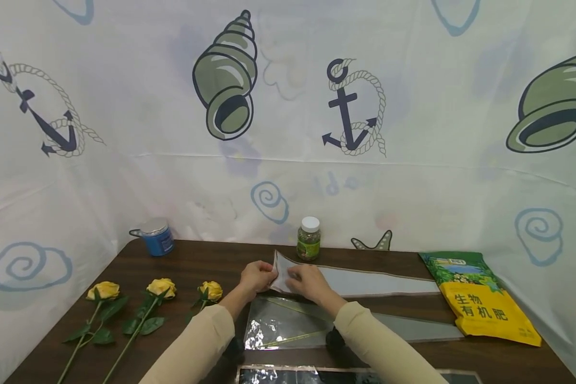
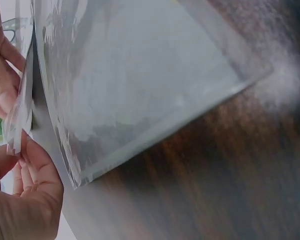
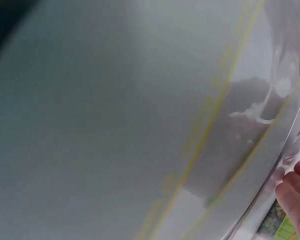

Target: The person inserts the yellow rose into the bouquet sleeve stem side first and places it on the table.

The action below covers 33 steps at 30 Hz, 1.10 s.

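Note:
In the head view, my left hand (image 1: 259,276) pinches the raised wide end of a tapered flower sleeve (image 1: 365,281), pale with clear film. Its thumb and fingertips hold the film edge in the left wrist view, where the left hand (image 2: 32,192) is at lower left. My right hand (image 1: 311,282) touches the same sleeve just right of the left hand. Its fingers (image 3: 293,192) look fairly straight against the film in the right wrist view. A second flower sleeve (image 1: 288,325) with yellow lines lies flat below the forearms; a third, dark-looking sleeve (image 1: 278,375) is partly cut off.
Three yellow roses (image 1: 160,288) with stems lie at left. A blue tin (image 1: 158,238) stands at the back left, and a white-capped jar (image 1: 309,240) stands behind the sleeve. To the right lies a yellow-green fertilizer bag (image 1: 489,306). A printed cloth (image 1: 288,133) rises behind the table.

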Each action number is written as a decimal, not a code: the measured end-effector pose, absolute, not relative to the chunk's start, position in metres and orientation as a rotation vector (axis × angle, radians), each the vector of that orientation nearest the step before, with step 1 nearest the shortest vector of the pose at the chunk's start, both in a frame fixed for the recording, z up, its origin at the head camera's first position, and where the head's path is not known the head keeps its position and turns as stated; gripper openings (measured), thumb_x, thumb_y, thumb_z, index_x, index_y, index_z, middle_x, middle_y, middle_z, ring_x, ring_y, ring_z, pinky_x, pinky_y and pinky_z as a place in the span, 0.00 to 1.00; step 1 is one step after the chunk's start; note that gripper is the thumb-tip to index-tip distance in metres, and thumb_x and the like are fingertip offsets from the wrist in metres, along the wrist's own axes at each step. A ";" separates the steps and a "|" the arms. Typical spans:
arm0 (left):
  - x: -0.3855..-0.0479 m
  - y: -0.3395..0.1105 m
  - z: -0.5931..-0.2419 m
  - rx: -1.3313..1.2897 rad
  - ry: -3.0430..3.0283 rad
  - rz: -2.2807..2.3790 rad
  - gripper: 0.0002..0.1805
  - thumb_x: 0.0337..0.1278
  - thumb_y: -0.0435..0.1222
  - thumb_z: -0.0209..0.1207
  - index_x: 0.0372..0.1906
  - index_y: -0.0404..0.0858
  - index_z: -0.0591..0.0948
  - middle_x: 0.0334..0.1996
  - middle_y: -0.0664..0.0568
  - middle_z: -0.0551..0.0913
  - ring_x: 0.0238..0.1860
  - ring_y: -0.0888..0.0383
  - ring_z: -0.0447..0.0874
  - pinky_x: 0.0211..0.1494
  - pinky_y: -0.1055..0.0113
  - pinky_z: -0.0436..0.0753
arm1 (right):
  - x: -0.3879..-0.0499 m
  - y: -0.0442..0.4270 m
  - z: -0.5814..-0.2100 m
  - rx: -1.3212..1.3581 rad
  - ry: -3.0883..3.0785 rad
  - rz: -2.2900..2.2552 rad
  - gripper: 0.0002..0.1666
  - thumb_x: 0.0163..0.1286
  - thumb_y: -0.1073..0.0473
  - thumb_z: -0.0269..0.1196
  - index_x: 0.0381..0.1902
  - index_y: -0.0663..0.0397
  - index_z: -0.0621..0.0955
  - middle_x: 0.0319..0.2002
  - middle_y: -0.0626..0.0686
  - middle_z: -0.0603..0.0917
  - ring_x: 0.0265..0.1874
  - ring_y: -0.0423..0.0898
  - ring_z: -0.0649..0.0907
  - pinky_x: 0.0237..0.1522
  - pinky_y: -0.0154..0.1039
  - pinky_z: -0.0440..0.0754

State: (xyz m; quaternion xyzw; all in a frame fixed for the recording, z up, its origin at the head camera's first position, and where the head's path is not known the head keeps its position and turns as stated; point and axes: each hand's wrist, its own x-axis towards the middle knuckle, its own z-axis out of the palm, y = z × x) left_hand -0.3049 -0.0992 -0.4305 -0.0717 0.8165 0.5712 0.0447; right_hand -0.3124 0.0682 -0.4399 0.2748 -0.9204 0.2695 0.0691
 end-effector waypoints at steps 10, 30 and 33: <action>-0.301 -0.094 -0.431 -0.187 2.474 1.795 0.15 0.56 0.32 0.62 0.47 0.28 0.79 0.36 0.41 0.83 0.31 0.59 0.81 0.34 0.64 0.84 | -0.309 0.063 -0.439 0.616 -2.647 1.183 0.17 0.66 0.57 0.62 0.46 0.65 0.82 0.41 0.59 0.86 0.39 0.53 0.85 0.41 0.46 0.82; -0.296 -0.088 -0.435 -0.327 2.339 2.006 0.12 0.59 0.30 0.53 0.44 0.26 0.80 0.18 0.51 0.80 0.16 0.66 0.78 0.22 0.74 0.80 | -0.303 0.067 -0.435 0.350 -2.500 1.492 0.10 0.63 0.69 0.60 0.41 0.67 0.84 0.29 0.60 0.86 0.18 0.49 0.85 0.21 0.30 0.80; -0.297 -0.090 -0.436 -0.371 2.314 2.000 0.12 0.57 0.29 0.53 0.42 0.26 0.80 0.16 0.51 0.80 0.15 0.66 0.78 0.21 0.74 0.80 | -0.301 0.071 -0.435 0.295 -2.419 1.664 0.13 0.63 0.72 0.58 0.44 0.70 0.82 0.28 0.63 0.84 0.18 0.50 0.84 0.21 0.33 0.82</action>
